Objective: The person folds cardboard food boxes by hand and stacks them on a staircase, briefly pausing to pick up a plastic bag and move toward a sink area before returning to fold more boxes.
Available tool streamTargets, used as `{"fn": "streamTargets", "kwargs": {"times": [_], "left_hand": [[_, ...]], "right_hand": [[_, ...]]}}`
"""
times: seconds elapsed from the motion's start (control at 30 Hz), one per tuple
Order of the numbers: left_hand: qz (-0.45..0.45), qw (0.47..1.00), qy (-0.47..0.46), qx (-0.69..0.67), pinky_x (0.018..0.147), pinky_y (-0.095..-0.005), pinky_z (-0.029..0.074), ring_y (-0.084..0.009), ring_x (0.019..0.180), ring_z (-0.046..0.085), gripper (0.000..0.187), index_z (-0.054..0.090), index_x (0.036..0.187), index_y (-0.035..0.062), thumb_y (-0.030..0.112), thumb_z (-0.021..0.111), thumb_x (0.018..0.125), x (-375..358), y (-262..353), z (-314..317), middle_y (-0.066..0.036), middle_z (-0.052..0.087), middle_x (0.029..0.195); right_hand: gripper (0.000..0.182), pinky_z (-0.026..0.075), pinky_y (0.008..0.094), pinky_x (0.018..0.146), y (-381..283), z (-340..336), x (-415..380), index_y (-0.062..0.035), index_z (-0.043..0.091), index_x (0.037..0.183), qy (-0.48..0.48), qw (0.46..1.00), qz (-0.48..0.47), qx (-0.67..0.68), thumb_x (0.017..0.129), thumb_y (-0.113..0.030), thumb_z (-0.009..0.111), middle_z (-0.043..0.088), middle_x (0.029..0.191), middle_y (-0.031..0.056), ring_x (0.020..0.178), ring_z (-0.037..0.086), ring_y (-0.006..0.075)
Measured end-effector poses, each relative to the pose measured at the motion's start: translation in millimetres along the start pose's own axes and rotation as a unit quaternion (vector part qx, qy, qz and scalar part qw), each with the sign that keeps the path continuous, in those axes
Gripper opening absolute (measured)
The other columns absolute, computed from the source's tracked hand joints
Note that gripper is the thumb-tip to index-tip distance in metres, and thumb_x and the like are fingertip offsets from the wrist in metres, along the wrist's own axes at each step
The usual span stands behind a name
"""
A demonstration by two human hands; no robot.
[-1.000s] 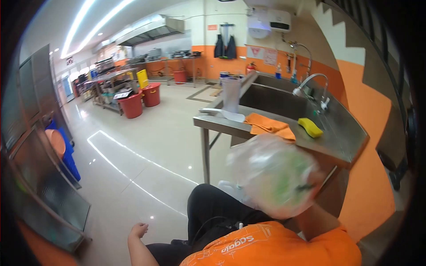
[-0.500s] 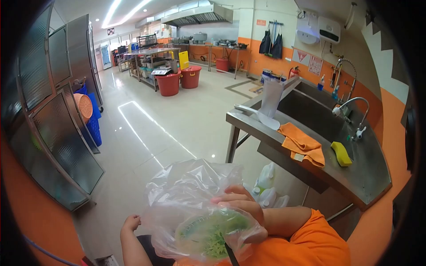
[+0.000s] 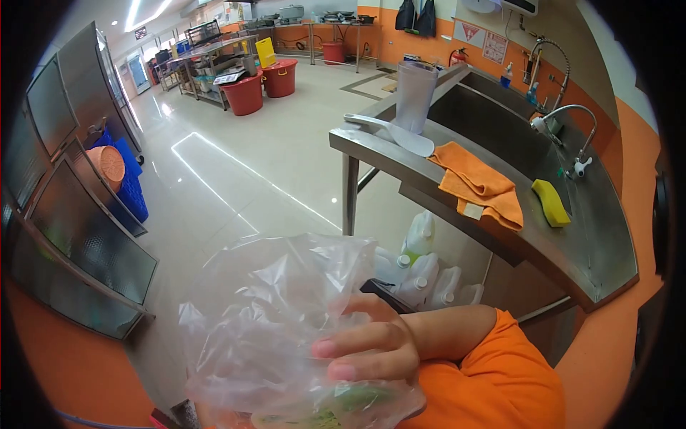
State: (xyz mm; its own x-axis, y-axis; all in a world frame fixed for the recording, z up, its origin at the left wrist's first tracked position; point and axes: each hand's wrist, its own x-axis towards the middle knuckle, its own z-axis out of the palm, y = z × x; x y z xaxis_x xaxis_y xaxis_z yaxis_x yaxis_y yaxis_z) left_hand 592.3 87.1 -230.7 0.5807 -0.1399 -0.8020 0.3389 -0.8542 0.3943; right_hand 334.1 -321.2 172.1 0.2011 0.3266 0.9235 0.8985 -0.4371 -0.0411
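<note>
My right hand (image 3: 379, 339) comes in from the lower right and is closed on a crumpled clear plastic bag (image 3: 264, 322). Its fingers lie across the front of the bag. Green leafy contents (image 3: 343, 404) show blurred through the plastic at the bottom edge. Just behind the hand, a dark flat object (image 3: 386, 293) sticks out, too covered to name. My left hand does not show; the bag covers the area where it may be.
To the right stands a steel sink counter (image 3: 343, 143) with an orange cloth (image 3: 479, 182), a yellow sponge (image 3: 550, 204), a white scoop (image 3: 393, 134) and a clear pitcher (image 3: 414, 96). Plastic jugs (image 3: 418, 275) are underneath. Red tubs (image 3: 243, 93) stand farther back.
The view has tipped downward. The bag now sits lower, its green contents mostly out of sight. My left hand, seen earlier at lower left, has gone from view.
</note>
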Motion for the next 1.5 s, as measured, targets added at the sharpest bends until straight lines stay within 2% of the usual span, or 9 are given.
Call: {"fn": "streamTargets", "kwargs": {"times": [0.2, 0.37, 0.47, 0.6, 0.7, 0.77, 1.1, 1.17, 1.5], "left_hand": [[-0.024, 1.0, 0.003, -0.009, 0.076, -0.0476, 0.044, -0.0187, 0.103, 0.056, 0.055, 0.042, 0.13, 0.0119, 0.043, 0.056, 0.087, -20.6, -22.5, 7.5, -0.012, 0.06, 0.113], [-0.029, 0.999, 0.022, -0.021, 0.075, -0.0464, 0.045, -0.0185, 0.101, 0.057, 0.053, 0.044, 0.128, 0.0111, 0.042, 0.056, 0.087, -36.9, -25.0, -0.3, -0.011, 0.061, 0.111], [-0.033, 0.999, 0.031, -0.026, 0.075, -0.0456, 0.045, -0.0184, 0.1, 0.057, 0.052, 0.045, 0.127, 0.0106, 0.041, 0.056, 0.087, -47.0, -25.9, -2.6, -0.011, 0.061, 0.11], [-0.026, 0.998, 0.043, -0.035, 0.074, -0.0447, 0.045, -0.0183, 0.099, 0.058, 0.05, 0.046, 0.126, 0.01, 0.04, 0.056, 0.087, -51.6, -16.6, -5.8, -0.01, 0.061, 0.109], [-0.024, 0.997, 0.053, -0.044, 0.073, -0.0439, 0.045, -0.0182, 0.098, 0.058, 0.049, 0.047, 0.124, 0.0095, 0.039, 0.056, 0.087, -56.0, -13.7, -7.2, -0.01, 0.062, 0.108], [-0.024, 0.997, 0.057, -0.048, 0.073, -0.0434, 0.045, -0.0181, 0.097, 0.058, 0.048, 0.047, 0.124, 0.0091, 0.039, 0.056, 0.087, -59.3, -12.9, -7.2, -0.01, 0.062, 0.107], [-0.018, 0.995, 0.076, -0.067, 0.071, -0.041, 0.046, -0.0178, 0.094, 0.059, 0.044, 0.051, 0.12, 0.0075, 0.037, 0.056, 0.087, -81.9, 9.2, -6.5, -0.009, 0.063, 0.104], [-0.014, 0.994, 0.081, -0.069, 0.071, -0.0405, 0.046, -0.0177, 0.093, 0.059, 0.043, 0.051, 0.119, 0.0072, 0.036, 0.056, 0.087, -86.2, 17.2, -7.4, -0.008, 0.063, 0.103], [0.033, 0.991, 0.094, -0.085, 0.069, -0.0381, 0.047, -0.0174, 0.09, 0.06, 0.04, 0.054, 0.115, 0.0055, 0.034, 0.056, 0.087, -88.5, 70.2, -12.0, -0.007, 0.064, 0.1]], "right_hand": [[0.039, 0.036, 0.0559, 0.091, 2.3, 16.2, 2.3, -0.0118, 0.051, 0.107, 0.142, 0.989, -0.03, 0.023, 0.079, -0.035, 0.064, 0.056, 0.116, 0.017, 0.106, 0.058, 0.0342], [0.042, 0.035, 0.0563, 0.092, -0.7, 5.8, -1.0, -0.0171, 0.044, 0.114, 0.025, 0.999, -0.01, -0.043, 0.081, -0.037, 0.062, 0.054, 0.117, 0.0151, 0.107, 0.057, 0.0328], [0.02, 0.037, 0.0573, 0.088, -1.8, 12.8, 2.1, -0.0084, 0.056, 0.104, 0.086, 0.996, -0.004, -0.027, 0.089, -0.021, 0.054, 0.049, 0.112, 0.0061, 0.101, 0.059, 0.0255], [0.021, 0.037, 0.0574, 0.089, -2.1, 7.0, 2.0, -0.0084, 0.055, 0.105, 0.075, 0.997, 0.024, 0.006, 0.088, -0.019, 0.056, 0.049, 0.112, 0.0064, 0.101, 0.059, 0.026], [0.041, 0.037, 0.0563, 0.09, 4.1, 8.7, -3.7, -0.0228, 0.045, 0.114, 0.041, 0.996, -0.034, -0.071, 0.082, -0.042, 0.061, 0.054, 0.117, 0.0158, 0.107, 0.058, 0.0329], [0.023, 0.037, 0.0581, 0.089, -1.6, 11.4, 1.8, -0.0083, 0.056, 0.106, 0.085, 0.996, 0.011, -0.039, 0.087, -0.021, 0.057, 0.048, 0.113, 0.0071, 0.101, 0.059, 0.0277], [0.025, 0.037, 0.058, 0.088, 1.4, 9.3, -2.2, -0.01, 0.057, 0.106, 0.076, 0.996, 0.014, -0.034, 0.086, -0.025, 0.059, 0.048, 0.114, 0.0064, 0.101, 0.058, 0.0277], [0.041, 0.037, 0.055, 0.088, 4.9, 10.5, -3.2, -0.0093, 0.059, 0.106, 0.093, 0.993, -0.021, -0.063, 0.079, -0.041, 0.063, 0.055, 0.117, 0.0145, 0.107, 0.057, 0.0319], [0.047, 0.043, 0.0471, 0.086, 25.0, -9.2, -15.2, -0.0142, 0.051, 0.113, -0.02, 0.998, 0.038, -0.038, 0.073, -0.028, 0.071, 0.047, 0.121, 0.025, 0.107, 0.053, 0.0417]]}}
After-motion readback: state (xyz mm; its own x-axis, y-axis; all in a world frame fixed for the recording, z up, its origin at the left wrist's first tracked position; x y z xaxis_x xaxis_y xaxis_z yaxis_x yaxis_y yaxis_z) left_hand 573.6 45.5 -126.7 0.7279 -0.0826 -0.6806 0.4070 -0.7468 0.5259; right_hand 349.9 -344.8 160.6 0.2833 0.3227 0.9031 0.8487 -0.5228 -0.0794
